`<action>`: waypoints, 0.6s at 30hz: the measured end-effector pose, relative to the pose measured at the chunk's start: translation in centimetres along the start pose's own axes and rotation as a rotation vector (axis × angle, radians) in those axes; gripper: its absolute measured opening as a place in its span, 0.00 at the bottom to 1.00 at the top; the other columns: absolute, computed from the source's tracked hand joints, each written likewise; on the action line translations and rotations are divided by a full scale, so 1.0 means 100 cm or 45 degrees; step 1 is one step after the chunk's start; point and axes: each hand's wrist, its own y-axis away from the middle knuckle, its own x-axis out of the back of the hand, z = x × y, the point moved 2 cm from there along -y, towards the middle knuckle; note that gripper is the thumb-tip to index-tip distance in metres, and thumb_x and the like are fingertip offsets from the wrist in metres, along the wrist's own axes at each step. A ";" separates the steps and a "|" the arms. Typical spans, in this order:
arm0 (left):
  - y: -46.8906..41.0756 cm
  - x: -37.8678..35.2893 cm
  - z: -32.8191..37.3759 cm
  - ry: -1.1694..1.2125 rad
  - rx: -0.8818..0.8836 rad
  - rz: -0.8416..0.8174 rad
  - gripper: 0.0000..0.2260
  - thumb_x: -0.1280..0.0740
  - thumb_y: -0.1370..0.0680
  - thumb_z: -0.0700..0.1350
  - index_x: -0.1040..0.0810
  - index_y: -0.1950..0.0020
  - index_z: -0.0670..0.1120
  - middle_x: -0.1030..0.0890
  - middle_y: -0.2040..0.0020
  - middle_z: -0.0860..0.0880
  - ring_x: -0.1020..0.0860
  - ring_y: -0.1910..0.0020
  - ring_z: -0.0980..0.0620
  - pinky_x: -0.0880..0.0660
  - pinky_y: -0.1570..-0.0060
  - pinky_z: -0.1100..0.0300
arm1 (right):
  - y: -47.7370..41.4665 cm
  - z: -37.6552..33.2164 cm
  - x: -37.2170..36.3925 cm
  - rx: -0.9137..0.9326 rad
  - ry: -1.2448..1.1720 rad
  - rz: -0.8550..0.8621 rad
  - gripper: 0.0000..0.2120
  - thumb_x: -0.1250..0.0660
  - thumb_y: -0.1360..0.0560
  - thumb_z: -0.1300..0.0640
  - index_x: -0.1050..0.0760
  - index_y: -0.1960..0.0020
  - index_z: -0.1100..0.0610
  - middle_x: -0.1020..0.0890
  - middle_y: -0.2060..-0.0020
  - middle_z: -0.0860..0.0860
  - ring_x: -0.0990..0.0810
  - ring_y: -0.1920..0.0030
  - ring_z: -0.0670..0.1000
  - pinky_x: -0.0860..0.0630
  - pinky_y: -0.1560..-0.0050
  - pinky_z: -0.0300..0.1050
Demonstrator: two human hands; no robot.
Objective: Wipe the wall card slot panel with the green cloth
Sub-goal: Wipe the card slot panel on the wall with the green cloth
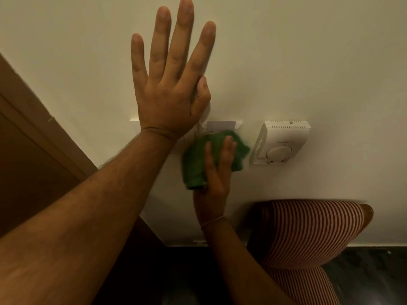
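**Green cloth pressed on the card slot panel**

Nearest is the left hand (169, 84) — it lies flat on the wall (308, 51), fingers (185, 25) straight and spread apart, holding nothing, and it covers the left part of the panel. Lower, the right hand (217, 179) presses the green cloth (198, 161) on the wall; its fingers are stretched over the cloth and close together. The cloth covers most of the card slot panel (239, 123), with a card (221, 125) standing out just above it. Just right of the cloth is a white thermostat (279, 143). Below stands a striped chair (308, 234) — at the left, a brown door frame (33, 119).
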 end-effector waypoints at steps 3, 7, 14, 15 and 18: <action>0.001 0.001 0.000 0.002 0.004 -0.012 0.25 0.42 0.12 0.49 0.33 0.14 0.48 0.28 0.19 0.36 0.35 0.18 0.33 0.39 0.19 0.27 | 0.002 -0.011 -0.018 0.206 0.017 -0.174 0.32 0.25 0.21 0.65 0.33 0.21 0.57 0.45 0.14 0.49 0.50 0.12 0.52 0.47 0.12 0.49; 0.003 0.000 -0.001 0.004 0.019 -0.014 0.25 0.43 0.12 0.50 0.35 0.13 0.49 0.29 0.18 0.36 0.36 0.18 0.33 0.40 0.20 0.27 | -0.003 -0.002 -0.003 0.204 0.032 -0.132 0.26 0.28 0.17 0.61 0.32 0.21 0.58 0.40 0.16 0.53 0.44 0.13 0.55 0.41 0.14 0.54; 0.001 -0.004 -0.001 0.001 0.007 0.008 0.25 0.39 0.13 0.48 0.33 0.15 0.49 0.27 0.20 0.36 0.35 0.19 0.33 0.39 0.20 0.27 | -0.009 0.001 0.012 -0.052 -0.015 0.102 0.26 0.33 0.14 0.60 0.35 0.18 0.59 0.46 0.13 0.50 0.47 0.12 0.57 0.44 0.13 0.56; 0.001 -0.004 -0.001 0.004 0.016 0.002 0.25 0.40 0.12 0.49 0.33 0.14 0.49 0.27 0.20 0.36 0.35 0.19 0.33 0.39 0.20 0.27 | -0.004 -0.005 0.005 -0.011 -0.016 0.021 0.28 0.30 0.16 0.61 0.34 0.19 0.59 0.45 0.14 0.51 0.48 0.12 0.56 0.46 0.12 0.54; 0.002 -0.003 0.000 0.008 0.021 -0.013 0.25 0.43 0.11 0.51 0.35 0.13 0.49 0.29 0.19 0.36 0.36 0.19 0.33 0.40 0.20 0.28 | 0.000 -0.013 -0.011 0.180 -0.026 -0.194 0.26 0.26 0.20 0.65 0.27 0.24 0.61 0.34 0.18 0.57 0.44 0.13 0.56 0.42 0.14 0.52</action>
